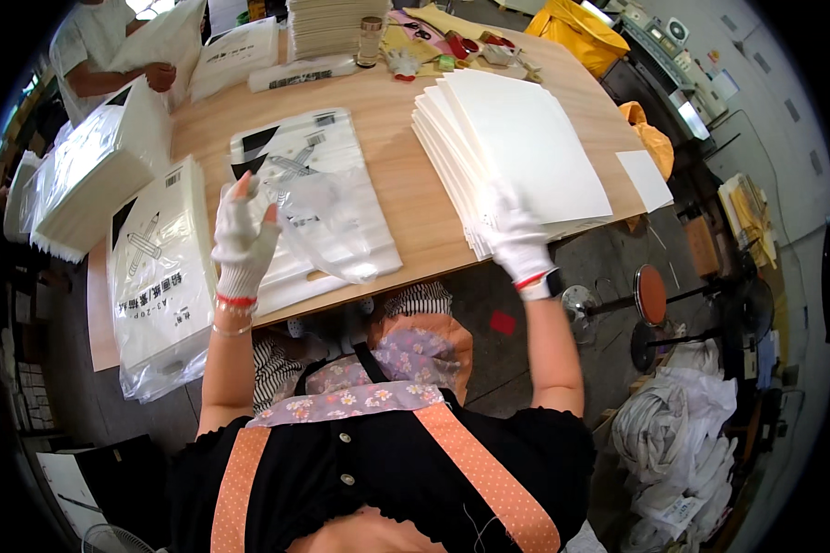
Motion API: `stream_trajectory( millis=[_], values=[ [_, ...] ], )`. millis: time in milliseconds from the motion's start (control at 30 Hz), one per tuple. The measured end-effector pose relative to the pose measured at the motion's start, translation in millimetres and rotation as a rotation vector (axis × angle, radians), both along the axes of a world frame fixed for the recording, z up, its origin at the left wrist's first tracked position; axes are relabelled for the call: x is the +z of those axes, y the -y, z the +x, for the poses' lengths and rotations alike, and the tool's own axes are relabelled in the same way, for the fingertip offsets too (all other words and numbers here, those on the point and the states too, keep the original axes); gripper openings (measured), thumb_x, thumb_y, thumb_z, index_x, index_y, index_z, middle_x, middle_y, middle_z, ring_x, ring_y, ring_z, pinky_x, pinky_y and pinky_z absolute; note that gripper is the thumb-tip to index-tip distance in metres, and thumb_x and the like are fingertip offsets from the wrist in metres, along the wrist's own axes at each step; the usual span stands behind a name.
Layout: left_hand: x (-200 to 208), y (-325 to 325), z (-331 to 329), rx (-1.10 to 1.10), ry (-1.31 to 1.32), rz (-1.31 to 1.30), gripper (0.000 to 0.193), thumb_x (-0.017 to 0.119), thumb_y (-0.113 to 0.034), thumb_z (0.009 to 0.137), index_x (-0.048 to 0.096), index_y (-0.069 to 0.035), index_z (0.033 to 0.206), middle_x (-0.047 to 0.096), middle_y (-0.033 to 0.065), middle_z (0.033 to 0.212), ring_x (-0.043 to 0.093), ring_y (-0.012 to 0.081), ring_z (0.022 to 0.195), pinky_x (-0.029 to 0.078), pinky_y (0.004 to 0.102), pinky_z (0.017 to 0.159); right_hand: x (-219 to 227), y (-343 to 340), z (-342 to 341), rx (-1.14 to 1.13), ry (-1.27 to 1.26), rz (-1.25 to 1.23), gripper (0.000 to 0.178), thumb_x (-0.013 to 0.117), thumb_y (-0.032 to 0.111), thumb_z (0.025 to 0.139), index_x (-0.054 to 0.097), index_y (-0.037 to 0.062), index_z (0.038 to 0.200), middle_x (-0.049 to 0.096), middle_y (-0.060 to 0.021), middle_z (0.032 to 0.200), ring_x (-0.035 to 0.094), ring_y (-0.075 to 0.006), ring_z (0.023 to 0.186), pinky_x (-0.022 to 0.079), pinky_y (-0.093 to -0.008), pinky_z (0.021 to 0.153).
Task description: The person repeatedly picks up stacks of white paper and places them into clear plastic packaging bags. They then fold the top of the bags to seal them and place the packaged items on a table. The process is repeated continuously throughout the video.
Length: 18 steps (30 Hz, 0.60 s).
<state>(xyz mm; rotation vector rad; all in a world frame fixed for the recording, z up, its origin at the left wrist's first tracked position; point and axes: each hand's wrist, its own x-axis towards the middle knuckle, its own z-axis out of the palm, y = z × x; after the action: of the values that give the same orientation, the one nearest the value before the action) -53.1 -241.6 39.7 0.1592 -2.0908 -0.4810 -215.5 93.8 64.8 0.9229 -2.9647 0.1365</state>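
Observation:
My left hand (243, 238), in a white knit glove with bare fingertips at thumb and forefinger, is raised at the left of the table's front edge. Its thumb and forefinger stand apart. Beside it lies a pile of printed clear plastic bags (346, 152), with a loose, crumpled flap of film (337, 221) over the top one. My right hand (515, 235), also gloved, is at the near edge of a fanned stack of white paper sheets (516, 129). Motion smears its fingers, so I cannot tell whether they grip a sheet.
Filled paper packs (161, 267) lie at the left edge, with more wrapped packs (101, 175) behind. Across the table (387, 120), a person's hand (160, 76) is near bags. Scissors (417, 30), tape and a clear cylinder (369, 42) sit at the back. A stool (650, 295) stands right.

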Motion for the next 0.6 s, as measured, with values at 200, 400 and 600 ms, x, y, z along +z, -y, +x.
stream_trajectory(
  millis=[200,400,600],
  values=[
    [-38,-57,14,-0.314,0.013,0.277,0.032,0.058,0.012,0.073,0.056,0.001,0.103,0.06,0.0074,0.092,0.059,0.016,0.089,0.048,0.0277,0.079,-5,-88,-89,0.054,0.114,-0.342,0.072,0.065,0.039,0.08,0.032,0.0052,0.134,0.058,-0.0189,0.111,0.058,-0.0328,0.1,0.047,-0.0377,0.086],
    [-22,-146,-10,-0.899,0.598,0.551,0.018,0.056,0.002,0.081,0.059,0.0,0.099,0.064,0.0079,0.089,0.062,0.0148,0.087,0.051,0.0271,0.073,-2,-84,-106,0.029,-0.093,-0.421,0.017,0.055,0.021,0.088,0.063,0.0111,0.099,0.065,-0.0106,0.077,0.063,-0.0274,0.074,0.05,-0.0351,0.063],
    [-36,-181,-67,-1.195,0.681,2.213,0.036,0.058,-0.026,0.086,0.05,0.0,0.111,0.058,0.0115,0.104,0.059,0.019,0.09,0.05,0.0322,0.081,18,-42,40,0.435,-0.219,-0.31,0.014,0.056,0.016,0.082,0.061,0.0072,0.092,0.06,-0.0151,0.084,0.058,-0.031,0.08,0.046,-0.0429,0.065]
  ],
)
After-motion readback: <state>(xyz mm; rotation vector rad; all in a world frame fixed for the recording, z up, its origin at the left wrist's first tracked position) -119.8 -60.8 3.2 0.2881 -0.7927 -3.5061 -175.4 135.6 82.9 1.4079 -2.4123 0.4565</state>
